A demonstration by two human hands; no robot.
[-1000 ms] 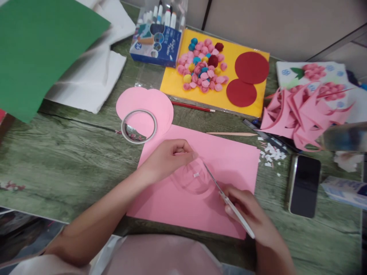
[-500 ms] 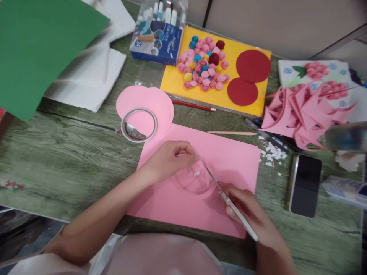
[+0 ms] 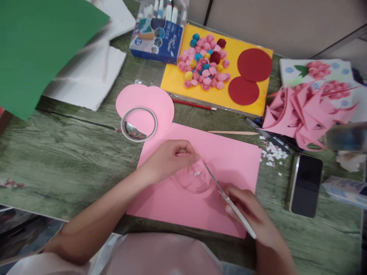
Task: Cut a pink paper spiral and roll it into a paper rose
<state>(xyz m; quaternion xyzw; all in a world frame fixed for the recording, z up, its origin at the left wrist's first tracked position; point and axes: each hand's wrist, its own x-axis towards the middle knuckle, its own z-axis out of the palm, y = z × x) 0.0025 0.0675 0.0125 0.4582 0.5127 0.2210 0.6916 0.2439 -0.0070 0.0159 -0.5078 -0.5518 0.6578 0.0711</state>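
Note:
My left hand (image 3: 174, 159) is closed in a pinch above the pink paper sheet (image 3: 183, 206). What sits between its fingertips is too small to make out. My right hand (image 3: 249, 208) is wrapped round a slim tool with a white handle and thin metal tip (image 3: 236, 211). The tip reaches up and left to my left fingertips. Below them on the sheet lies a faint round pink or see-through piece (image 3: 197, 187), its upper edge hidden by my left hand. A small white bit (image 3: 196, 173) shows within it.
A tape roll (image 3: 139, 140) overlaps pink paper circles (image 3: 160, 103) at left. Behind lie a yellow pack (image 3: 174, 86) with small coloured paper pieces, a red pencil (image 3: 197, 104) and a marker box (image 3: 156, 42). White scraps (image 3: 275, 152), a phone (image 3: 306, 185) and pink cutouts (image 3: 309, 110) are at right.
Almost nothing differs. Both hands and the slim tool keep the same pose at the same spot, with only a slight shift of the view.

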